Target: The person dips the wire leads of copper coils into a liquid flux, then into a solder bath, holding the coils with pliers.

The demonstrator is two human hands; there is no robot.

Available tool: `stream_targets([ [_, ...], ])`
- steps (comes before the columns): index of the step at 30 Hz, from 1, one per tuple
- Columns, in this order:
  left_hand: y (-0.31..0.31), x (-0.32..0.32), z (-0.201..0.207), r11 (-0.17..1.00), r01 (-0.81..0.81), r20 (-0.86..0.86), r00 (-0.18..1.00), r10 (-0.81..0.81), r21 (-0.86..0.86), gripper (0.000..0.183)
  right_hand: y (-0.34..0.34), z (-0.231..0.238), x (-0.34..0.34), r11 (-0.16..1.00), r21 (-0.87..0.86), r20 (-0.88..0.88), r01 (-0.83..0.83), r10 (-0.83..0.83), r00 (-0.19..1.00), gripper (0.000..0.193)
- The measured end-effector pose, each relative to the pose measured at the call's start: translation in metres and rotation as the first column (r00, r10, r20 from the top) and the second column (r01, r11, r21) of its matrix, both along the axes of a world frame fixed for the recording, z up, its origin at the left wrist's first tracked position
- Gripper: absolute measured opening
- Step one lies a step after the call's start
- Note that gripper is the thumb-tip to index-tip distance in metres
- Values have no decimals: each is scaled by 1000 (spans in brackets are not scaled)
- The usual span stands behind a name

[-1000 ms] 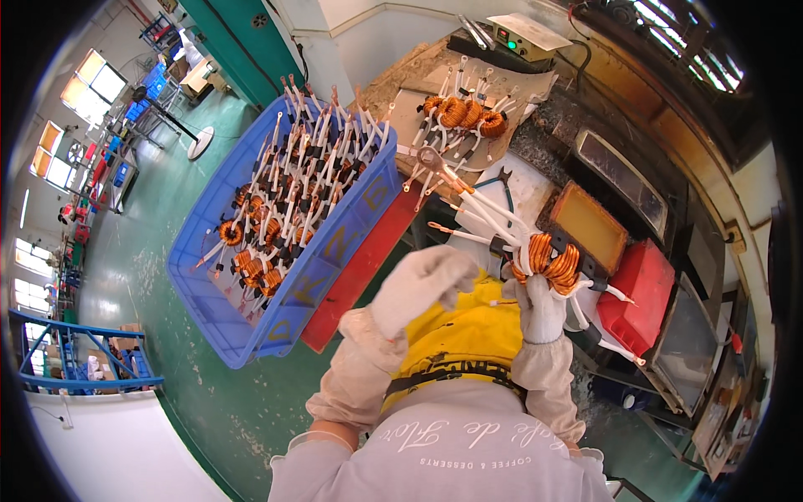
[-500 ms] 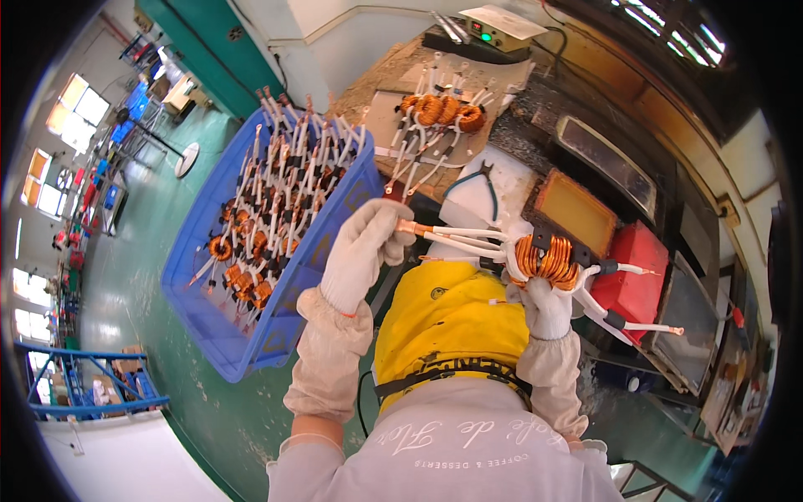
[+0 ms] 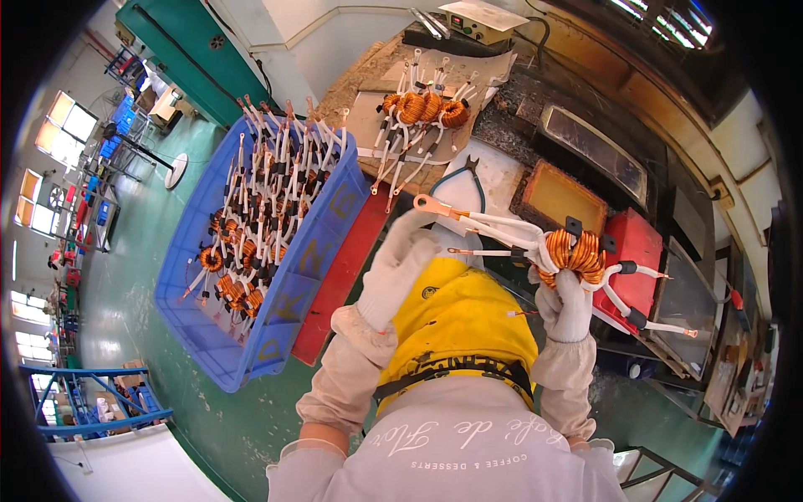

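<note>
My gloved right hand (image 3: 570,308) grips a copper-wound toroidal coil (image 3: 575,256) from below, its fingers closed under the windings. White sleeved leads run from both sides of the coil. On its left, leads join in a large copper ring lug (image 3: 432,204); a thinner lead with a bare copper end lies below them. Two leads with black sleeves point right. My gloved left hand (image 3: 400,266) is just below the ring lug, its fingers loosely curled and apart from the thumb. The lug stands clear above the fingertips.
A blue crate (image 3: 272,314) of similar coils stands left, beside a red board (image 3: 339,280). More coils (image 3: 427,109) lie on the bench. Pliers (image 3: 475,176), an amber-filled tray (image 3: 565,199), a red box (image 3: 629,251) and a control box (image 3: 477,27) are around it.
My left hand has released its pinch on the ring lug and moved lower right. My right hand has carried the coil slightly right. The view has shifted, showing more of the red board.
</note>
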State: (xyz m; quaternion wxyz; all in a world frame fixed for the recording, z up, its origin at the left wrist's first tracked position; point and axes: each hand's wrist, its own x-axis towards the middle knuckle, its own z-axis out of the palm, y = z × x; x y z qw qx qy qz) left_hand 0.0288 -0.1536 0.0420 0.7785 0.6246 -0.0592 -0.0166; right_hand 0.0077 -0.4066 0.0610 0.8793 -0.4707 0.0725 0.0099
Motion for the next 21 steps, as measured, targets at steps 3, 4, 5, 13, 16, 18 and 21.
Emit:
stream_targets([
  [3, -13, 4, 10, 986, 19, 141, 989, -42, 164, 32, -5, 3, -2, 1000, -9, -14, -17, 17, 1000, 36],
  [4, -17, 7, 11, 937, -7, 256, 963, -88, 349, 27, -6, 3, -2, 1000, -11, -13, -12, 12, 1000, 36],
  [5, -22, 6, 4, 964, 9, 168, 984, -55, 266, 20, -7, 3, -3, 1000, -9, -18, -1, 1, 1000, 36],
  [13, -7, 3, -5, 966, -57, -22, 998, 65, 250, 37, -57, 7, 5, 920, -281, 34, 272, -274, 961, 35],
  [16, 40, 10, -8, 846, -270, 143, 963, 229, 460, 24, -97, 8, 21, 873, -361, 161, 329, -289, 944, 28],
  [18, 76, 15, -10, 693, -423, 291, 906, 307, 584, 19, -126, -4, 34, 851, -381, 135, 361, -335, 933, 25],
  [21, 124, 21, -9, 289, -616, 550, 786, 282, 733, 22, -154, -22, 56, 812, -431, 136, 394, -373, 918, 25],
])
